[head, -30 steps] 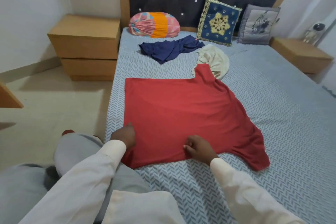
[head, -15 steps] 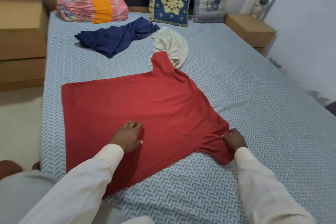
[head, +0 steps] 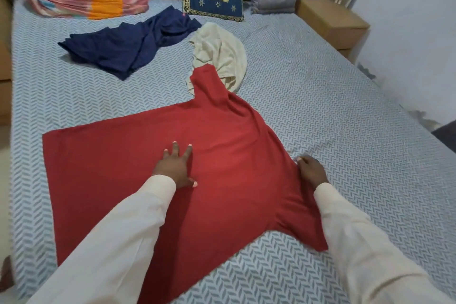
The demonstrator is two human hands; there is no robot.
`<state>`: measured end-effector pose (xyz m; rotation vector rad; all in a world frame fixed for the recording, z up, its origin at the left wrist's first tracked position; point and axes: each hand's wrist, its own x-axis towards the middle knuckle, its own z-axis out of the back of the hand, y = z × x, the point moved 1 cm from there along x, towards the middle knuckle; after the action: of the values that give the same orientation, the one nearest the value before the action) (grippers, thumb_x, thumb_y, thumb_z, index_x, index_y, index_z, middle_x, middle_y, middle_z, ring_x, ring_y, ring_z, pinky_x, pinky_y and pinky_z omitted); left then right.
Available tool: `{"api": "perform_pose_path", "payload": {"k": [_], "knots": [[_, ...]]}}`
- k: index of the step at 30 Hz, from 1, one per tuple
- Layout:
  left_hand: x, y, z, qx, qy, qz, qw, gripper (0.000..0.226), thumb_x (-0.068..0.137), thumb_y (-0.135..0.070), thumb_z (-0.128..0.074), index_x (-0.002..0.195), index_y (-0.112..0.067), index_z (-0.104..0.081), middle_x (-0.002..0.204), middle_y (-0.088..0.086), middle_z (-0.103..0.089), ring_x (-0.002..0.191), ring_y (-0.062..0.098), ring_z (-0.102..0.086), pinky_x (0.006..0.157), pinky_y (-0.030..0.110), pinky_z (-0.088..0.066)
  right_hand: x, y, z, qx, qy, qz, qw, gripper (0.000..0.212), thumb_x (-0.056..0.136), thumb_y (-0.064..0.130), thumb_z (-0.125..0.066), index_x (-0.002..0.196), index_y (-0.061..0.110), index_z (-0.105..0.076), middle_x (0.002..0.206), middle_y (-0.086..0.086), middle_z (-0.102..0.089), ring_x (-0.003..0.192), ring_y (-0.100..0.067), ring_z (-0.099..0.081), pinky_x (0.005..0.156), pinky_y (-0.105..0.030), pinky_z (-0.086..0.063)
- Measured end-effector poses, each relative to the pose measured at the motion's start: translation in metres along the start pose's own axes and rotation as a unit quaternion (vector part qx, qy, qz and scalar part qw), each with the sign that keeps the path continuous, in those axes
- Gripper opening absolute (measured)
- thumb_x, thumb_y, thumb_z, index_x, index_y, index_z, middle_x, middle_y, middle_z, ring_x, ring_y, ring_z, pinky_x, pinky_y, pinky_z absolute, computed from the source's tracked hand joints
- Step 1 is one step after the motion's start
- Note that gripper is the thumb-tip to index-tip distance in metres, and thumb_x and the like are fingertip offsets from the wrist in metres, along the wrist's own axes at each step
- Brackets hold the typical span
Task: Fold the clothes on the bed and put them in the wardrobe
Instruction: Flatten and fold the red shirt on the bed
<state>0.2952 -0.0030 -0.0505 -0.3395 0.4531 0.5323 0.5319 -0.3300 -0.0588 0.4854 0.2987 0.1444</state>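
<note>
Across the left side of the bed (head: 74, 106) the red shirt (head: 111, 168) lies spread flat, its straight hem toward the bed's left edge. Beyond it and well apart, the navy garment (head: 128, 47) lies crumpled. My left hand (head: 176, 168) rests on the middle of the shirt, fingers straight and spread, pressing the cloth to the sheet. Farther back, the shirt's far sleeve (head: 209, 86) lies over the edge of the bunched cream garment (head: 222, 52). My right hand (head: 311, 171) sits at the shirt's shoulder edge, above the near sleeve (head: 296, 217), with its fingers curled down. I cannot tell whether it pinches the cloth or only bears on it. I judge the fold is only starting, and the wardrobe is out of view. If I bring this side over with too little weight under my left hand, the whole body could slide and ruck. The near sleeve looks creased beside my forearm and could fold in crooked. The far sleeve, touching the cream garment, might drag it along.
</note>
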Motion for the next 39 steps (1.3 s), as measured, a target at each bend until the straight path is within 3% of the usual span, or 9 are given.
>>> {"api": "perform_pose_path", "payload": {"k": [7,9,13,16,21,25,30,36,39], "knots": [[0.023,-0.004,0.013,0.060,0.027,0.031,0.997,0.140,0.052,-0.063,-0.085,0.154,-0.036,0.007,0.161,0.015,0.002,0.143,0.040,-0.015,0.103,0.052,-0.042,0.058,0.111,-0.025,0.026,0.108,0.021,0.994,0.044,0.087,0.054,-0.060,0.084,0.011,-0.068,0.083,-0.006,-0.071,0.082,-0.024,-0.067,0.075,-0.031,-0.048],[0.025,-0.004,0.013,0.058,0.034,0.038,0.997,0.141,0.050,-0.063,-0.086,0.154,-0.037,0.006,0.161,0.015,0.001,0.143,0.040,-0.014,0.100,0.055,-0.045,0.059,0.131,-0.034,0.009,0.106,0.056,0.993,0.030,0.080,0.038,-0.071,0.094,0.012,-0.072,0.089,-0.009,-0.073,0.086,-0.028,-0.069,0.078,-0.033,-0.052],[0.026,-0.004,0.012,0.065,0.024,0.039,0.997,0.141,0.048,-0.065,-0.086,0.154,-0.036,0.003,0.160,0.015,-0.002,0.139,0.039,-0.019,0.096,0.054,-0.049,0.024,0.141,-0.066,-0.177,-0.114,0.262,0.942,0.035,0.075,0.023,-0.060,0.109,0.021,-0.066,0.097,-0.008,-0.063,0.089,-0.032,-0.062,0.080,-0.042,-0.044],[0.026,-0.003,0.012,0.077,0.022,0.036,0.996,0.140,0.049,-0.067,-0.084,0.154,-0.034,0.003,0.160,0.015,-0.003,0.139,0.039,-0.020,0.095,0.052,-0.050,-0.007,0.124,-0.091,-0.161,-0.037,0.399,0.902,0.040,0.079,0.035,-0.056,0.118,0.026,-0.062,0.102,-0.002,-0.057,0.097,-0.025,-0.058,0.081,-0.037,-0.050],[0.024,-0.004,0.015,0.078,0.030,0.043,0.996,0.140,0.050,-0.067,-0.084,0.154,-0.035,0.003,0.161,0.014,-0.001,0.139,0.038,-0.020,0.093,0.052,-0.050,0.014,0.130,-0.072,0.035,-0.107,0.238,0.965,0.030,0.087,0.027,-0.050,0.113,0.021,-0.064,0.111,0.001,-0.058,0.103,-0.020,-0.058,0.090,-0.038,-0.049],[0.023,-0.005,0.014,0.073,0.031,0.046,0.996,0.140,0.049,-0.067,-0.084,0.154,-0.036,0.003,0.161,0.013,0.000,0.139,0.037,-0.018,0.093,0.052,-0.051,0.033,0.138,-0.062,-0.012,0.082,0.168,0.982,0.039,0.074,0.035,-0.064,0.113,0.029,-0.066,0.102,0.008,-0.068,0.090,-0.012,-0.065,0.090,-0.034,-0.053],[0.022,-0.005,0.015,0.065,0.032,0.049,0.996,0.139,0.051,-0.065,-0.085,0.154,-0.036,0.003,0.160,0.013,0.001,0.139,0.037,-0.018,0.093,0.053,-0.050,0.047,0.157,-0.056,-0.026,0.133,0.202,0.970,0.039,0.073,0.036,-0.071,0.112,0.037,-0.068,0.107,0.002,-0.049,0.101,-0.012,-0.054,0.096,-0.026,-0.041],[0.024,-0.004,0.014,0.058,0.030,0.048,0.997,0.139,0.051,-0.064,-0.085,0.154,-0.035,0.004,0.160,0.013,0.002,0.140,0.038,-0.016,0.095,0.054,-0.049,0.050,0.195,-0.036,0.028,0.225,0.168,0.959,0.031,0.084,0.033,-0.071,0.063,0.016,-0.055,0.055,0.006,-0.051,0.051,-0.009,-0.048,0.055,-0.025,-0.039],[0.025,-0.004,0.012,0.049,0.029,0.048,0.997,0.140,0.051,-0.063,-0.086,0.154,-0.035,0.004,0.161,0.013,0.003,0.141,0.038,-0.015,0.096,0.055,-0.048,0.084,0.184,0.007,0.227,0.095,0.078,0.966,0.012,0.076,0.012,-0.070,0.066,0.016,-0.067,0.059,0.009,-0.064,0.058,-0.006,-0.058,0.065,-0.028,-0.048]]}}
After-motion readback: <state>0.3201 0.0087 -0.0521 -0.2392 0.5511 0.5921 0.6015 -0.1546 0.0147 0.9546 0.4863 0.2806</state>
